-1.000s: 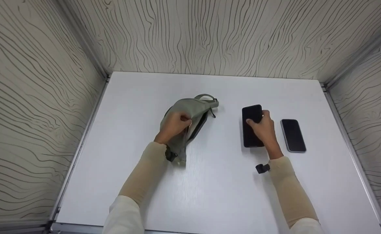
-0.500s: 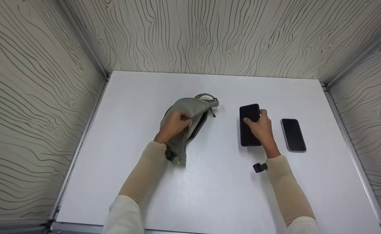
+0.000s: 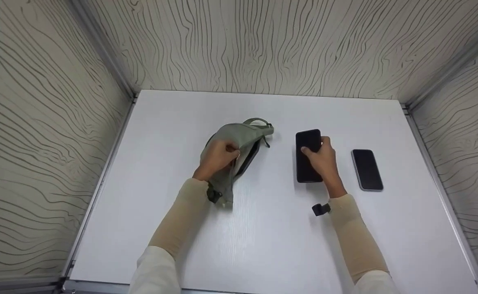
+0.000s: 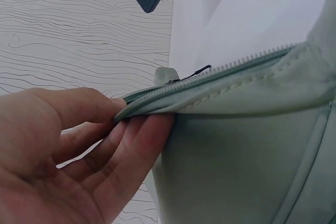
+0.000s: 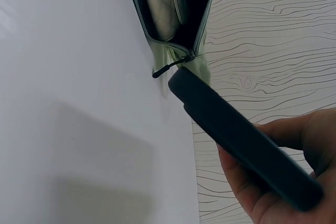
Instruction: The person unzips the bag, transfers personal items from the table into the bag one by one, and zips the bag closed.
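Observation:
A grey-green zip bag point(image 3: 236, 134) lies at the middle of the white table with its mouth unzipped. My left hand point(image 3: 218, 157) pinches the mouth's edge between thumb and fingers, beside the zipper teeth point(image 4: 220, 74). Inside the bag, the right wrist view shows a quilted cream purse point(image 5: 157, 11). To the right of the bag, my right hand point(image 3: 324, 161) grips a black phone point(image 3: 307, 171) above the table, thumb on its dark face. Seen edge-on from the right wrist, this phone point(image 5: 236, 135) looks thick and dark. Its far end appears close to the zip pull point(image 5: 167, 68).
A second phone point(image 3: 367, 169), dark-faced with a pale rim, lies flat on the table point(image 3: 263, 245) to the right of my right hand. Wood-patterned panels point(image 3: 243, 45) enclose the table at the back and both sides.
My right hand has carried the black phone a little to the left, closer to the bag. The left hand keeps its pinch on the bag's edge, and the second phone stays put.

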{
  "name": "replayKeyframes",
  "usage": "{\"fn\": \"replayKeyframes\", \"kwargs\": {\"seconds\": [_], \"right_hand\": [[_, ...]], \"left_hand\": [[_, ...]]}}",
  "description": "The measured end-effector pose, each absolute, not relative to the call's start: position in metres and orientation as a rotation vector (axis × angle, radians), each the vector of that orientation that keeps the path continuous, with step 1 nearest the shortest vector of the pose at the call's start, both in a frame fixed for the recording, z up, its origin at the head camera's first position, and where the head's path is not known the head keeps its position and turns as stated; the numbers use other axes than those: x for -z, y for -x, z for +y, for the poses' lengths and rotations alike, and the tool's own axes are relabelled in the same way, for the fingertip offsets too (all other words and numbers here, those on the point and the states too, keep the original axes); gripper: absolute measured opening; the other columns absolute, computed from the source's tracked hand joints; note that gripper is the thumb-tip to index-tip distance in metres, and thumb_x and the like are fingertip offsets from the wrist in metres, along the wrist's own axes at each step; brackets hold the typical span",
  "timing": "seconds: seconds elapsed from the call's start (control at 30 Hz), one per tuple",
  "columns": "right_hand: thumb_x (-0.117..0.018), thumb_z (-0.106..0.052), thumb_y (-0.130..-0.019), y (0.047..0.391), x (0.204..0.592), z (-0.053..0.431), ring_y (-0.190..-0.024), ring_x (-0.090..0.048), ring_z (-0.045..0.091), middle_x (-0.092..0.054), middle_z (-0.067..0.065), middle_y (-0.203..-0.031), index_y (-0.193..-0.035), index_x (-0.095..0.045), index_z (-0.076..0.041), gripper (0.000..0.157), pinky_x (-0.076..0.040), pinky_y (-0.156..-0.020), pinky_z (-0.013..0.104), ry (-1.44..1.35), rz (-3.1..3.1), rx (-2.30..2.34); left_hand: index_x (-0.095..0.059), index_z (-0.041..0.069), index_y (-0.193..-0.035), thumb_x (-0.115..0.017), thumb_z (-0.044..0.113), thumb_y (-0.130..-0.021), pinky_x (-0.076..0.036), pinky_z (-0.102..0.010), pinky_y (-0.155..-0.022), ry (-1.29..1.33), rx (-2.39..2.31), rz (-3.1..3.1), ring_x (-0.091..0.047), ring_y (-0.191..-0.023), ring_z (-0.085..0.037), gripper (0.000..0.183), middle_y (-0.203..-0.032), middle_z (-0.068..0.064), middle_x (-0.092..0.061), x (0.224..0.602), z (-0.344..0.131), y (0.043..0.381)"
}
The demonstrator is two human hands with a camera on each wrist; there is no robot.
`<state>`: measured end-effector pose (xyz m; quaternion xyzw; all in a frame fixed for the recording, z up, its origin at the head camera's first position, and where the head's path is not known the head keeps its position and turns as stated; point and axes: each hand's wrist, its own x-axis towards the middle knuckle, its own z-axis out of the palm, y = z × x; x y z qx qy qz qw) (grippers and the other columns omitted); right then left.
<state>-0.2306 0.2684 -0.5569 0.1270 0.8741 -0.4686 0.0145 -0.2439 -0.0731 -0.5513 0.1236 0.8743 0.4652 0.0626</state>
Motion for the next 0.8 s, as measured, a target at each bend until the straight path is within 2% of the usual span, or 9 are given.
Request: {"fn": "replayKeyframes", "kwargs": {"seconds": [0.2,0.33,0.63,0.8], "right_hand": [[-0.068,-0.023,-0.102,0.232,0.557,0.264,-0.129,-0.062,0.049,-0.055,0.036,-0.147,-0.154,-0.034,0.006,0.068,-0.048,-0.111,0.06,-0.395,2.708,1.477],[-0.068,-0.023,-0.102,0.233,0.555,0.261,-0.129,-0.061,0.048,-0.055,0.036,-0.147,-0.154,-0.034,0.006,0.069,-0.048,-0.112,0.059,-0.386,2.708,1.482],[-0.068,-0.022,-0.102,0.235,0.552,0.252,-0.126,-0.063,0.048,-0.057,0.035,-0.143,-0.155,-0.033,0.006,0.069,-0.049,-0.109,0.058,-0.385,2.709,1.476],[-0.069,-0.022,-0.101,0.237,0.552,0.248,-0.128,-0.062,0.048,-0.056,0.035,-0.146,-0.155,-0.034,0.006,0.071,-0.048,-0.111,0.059,-0.401,2.714,1.477]], "left_hand": [[-0.077,0.001,-0.107,-0.072,0.01,-0.097,-0.059,-0.036,-0.078,-0.395,-1.391,2.675,-0.07,-0.088,-0.023,0.015,-0.104,-0.015,-0.077,0.551,-0.073,0.244],[-0.077,0.001,-0.106,-0.072,0.01,-0.097,-0.059,-0.036,-0.077,-0.394,-1.399,2.674,-0.07,-0.087,-0.023,0.014,-0.103,-0.015,-0.077,0.552,-0.073,0.245],[-0.076,-0.002,-0.106,-0.069,0.007,-0.098,-0.051,-0.023,-0.06,-0.391,-1.476,2.587,-0.062,-0.067,-0.011,0.014,-0.094,-0.015,-0.076,0.551,-0.073,0.246],[-0.075,-0.003,-0.108,-0.07,0.007,-0.098,-0.052,-0.023,-0.06,-0.368,-1.485,2.562,-0.063,-0.067,-0.011,0.015,-0.096,-0.016,-0.076,0.551,-0.072,0.245]]}}
